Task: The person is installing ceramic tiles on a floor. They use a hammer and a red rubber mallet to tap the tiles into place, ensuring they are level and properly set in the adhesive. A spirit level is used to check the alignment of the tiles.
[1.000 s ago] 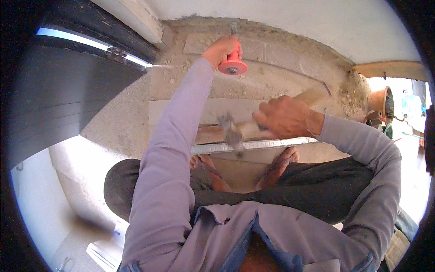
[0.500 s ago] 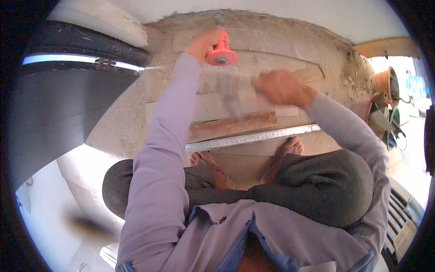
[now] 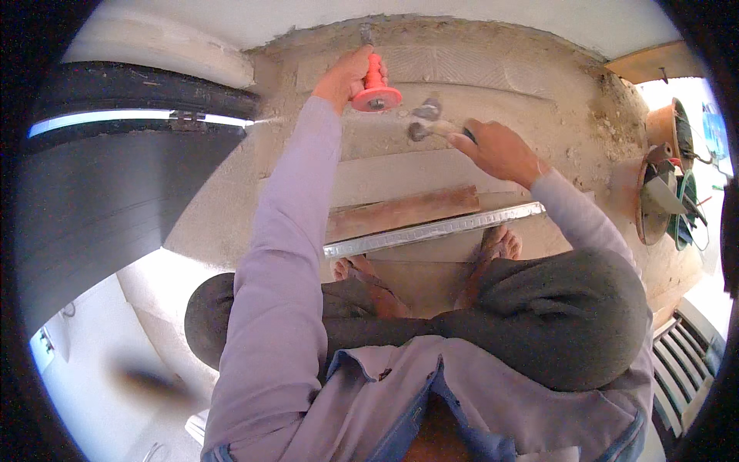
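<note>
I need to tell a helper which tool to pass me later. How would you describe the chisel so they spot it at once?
Start at the rough, chipped-out mortar strip along the foot of the white wall. The left hand grips a steel chisel with a bright orange-red flared hand guard there, tip against the mortar. Nothing else is that colour; the right hand holds a grey metal-headed hammer.

No packages, labels, signs or screens show anywhere in this view.
</note>
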Demonstrator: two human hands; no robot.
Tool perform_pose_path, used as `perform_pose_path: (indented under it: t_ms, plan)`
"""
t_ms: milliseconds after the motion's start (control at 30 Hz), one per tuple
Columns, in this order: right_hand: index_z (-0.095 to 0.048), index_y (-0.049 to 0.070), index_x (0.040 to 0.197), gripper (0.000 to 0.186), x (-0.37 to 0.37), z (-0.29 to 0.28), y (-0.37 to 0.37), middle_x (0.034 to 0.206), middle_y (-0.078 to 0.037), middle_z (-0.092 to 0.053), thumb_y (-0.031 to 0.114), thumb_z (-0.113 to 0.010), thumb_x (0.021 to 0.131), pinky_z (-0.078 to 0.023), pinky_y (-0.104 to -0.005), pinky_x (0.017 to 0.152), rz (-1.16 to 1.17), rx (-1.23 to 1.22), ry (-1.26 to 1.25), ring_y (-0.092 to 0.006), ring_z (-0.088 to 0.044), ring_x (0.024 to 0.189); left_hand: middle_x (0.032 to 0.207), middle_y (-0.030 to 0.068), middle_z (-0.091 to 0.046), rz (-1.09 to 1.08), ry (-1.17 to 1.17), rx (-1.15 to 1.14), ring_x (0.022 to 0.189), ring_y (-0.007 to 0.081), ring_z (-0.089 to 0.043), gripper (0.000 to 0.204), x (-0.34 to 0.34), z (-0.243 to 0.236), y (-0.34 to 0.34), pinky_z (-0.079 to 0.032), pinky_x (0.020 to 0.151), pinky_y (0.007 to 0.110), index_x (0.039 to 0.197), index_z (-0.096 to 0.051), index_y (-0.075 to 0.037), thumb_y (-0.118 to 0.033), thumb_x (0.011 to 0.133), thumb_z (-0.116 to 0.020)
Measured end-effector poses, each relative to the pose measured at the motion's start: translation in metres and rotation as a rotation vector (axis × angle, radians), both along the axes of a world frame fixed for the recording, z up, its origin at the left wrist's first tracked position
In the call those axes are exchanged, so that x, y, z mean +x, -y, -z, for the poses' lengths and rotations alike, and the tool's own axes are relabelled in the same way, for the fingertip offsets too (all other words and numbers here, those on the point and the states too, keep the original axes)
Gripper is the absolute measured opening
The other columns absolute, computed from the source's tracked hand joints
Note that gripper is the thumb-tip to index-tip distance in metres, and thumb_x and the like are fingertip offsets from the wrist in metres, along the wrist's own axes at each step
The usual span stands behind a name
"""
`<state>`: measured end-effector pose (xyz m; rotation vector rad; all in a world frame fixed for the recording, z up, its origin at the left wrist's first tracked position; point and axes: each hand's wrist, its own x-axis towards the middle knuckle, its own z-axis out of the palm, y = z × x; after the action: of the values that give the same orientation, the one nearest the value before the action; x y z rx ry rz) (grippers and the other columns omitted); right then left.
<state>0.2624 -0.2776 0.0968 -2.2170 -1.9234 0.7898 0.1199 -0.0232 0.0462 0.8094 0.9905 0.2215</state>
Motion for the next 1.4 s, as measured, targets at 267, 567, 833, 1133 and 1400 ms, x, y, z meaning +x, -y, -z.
perform_pose_path:
  t_ms: [267, 567, 833, 1133, 1400]
  plan:
    - [-0.052, 0.004, 0.099, 0.045, -0.011, -0.01, 0.063, 0.07, -0.024, -0.059, 0.047, -0.05, 0.087, -0.044, -0.0485, 0.063, 0.183, -0.048, -0.511, -0.043, -0.059, 0.072, 0.067, 0.0072, -0.048, 0.006, -0.06, 0.103, 0.052, 0.0172, -0.047, 0.023, 0.002, 0.011, 0.03, -0.044, 0.046, 0.035, 0.09, -0.039, -0.005, -0.026, 0.095, -0.035]
    - [-0.05, 0.005, 0.099, 0.051, -0.002, -0.009, 0.063, 0.07, -0.023, -0.059, 0.053, -0.05, 0.084, -0.045, -0.0487, 0.062, 0.005, -0.014, -0.275, -0.0419, -0.059, 0.071, 0.068, 0.0067, -0.048, -0.003, -0.036, 0.109, 0.052, 0.0163, -0.048, 0.025, 0.009, 0.018, 0.031, -0.044, 0.045, 0.034, 0.091, -0.038, -0.005, -0.029, 0.096, -0.035]
    - [-0.05, 0.005, 0.095, 0.05, 0.007, -0.013, 0.047, 0.077, -0.019, -0.06, 0.054, -0.049, 0.084, -0.047, -0.0463, 0.059, -0.226, 0.13, -0.09, -0.0389, -0.059, 0.069, 0.068, 0.0069, -0.048, 0.063, -0.115, 0.119, 0.052, 0.0161, -0.047, 0.025, 0.02, 0.009, 0.029, -0.043, 0.045, 0.034, 0.091, -0.038, -0.005, -0.029, 0.096, -0.035]
    - [-0.049, 0.007, 0.094, 0.041, 0.01, -0.021, -0.023, 0.075, -0.015, -0.06, 0.047, -0.051, 0.083, -0.049, -0.0447, 0.055, -0.575, 0.221, 0.061, -0.0353, -0.061, 0.065, 0.069, 0.0072, -0.048, 0.0, -0.105, -0.031, 0.053, 0.0165, -0.046, 0.023, 0.015, -0.016, 0.025, -0.043, 0.045, 0.032, 0.09, -0.037, -0.005, -0.027, 0.096, -0.036]
    - [-0.051, 0.005, 0.093, 0.043, -0.013, -0.032, 0.008, 0.074, -0.016, -0.062, 0.047, -0.052, 0.084, -0.051, -0.0462, 0.059, -0.712, 0.228, -0.103, -0.0357, -0.062, 0.065, 0.07, 0.0076, -0.049, -0.034, -0.043, -0.095, 0.054, 0.0171, -0.047, 0.024, 0.018, 0.005, 0.016, -0.042, 0.046, 0.032, 0.091, -0.038, -0.004, -0.027, 0.096, -0.036]
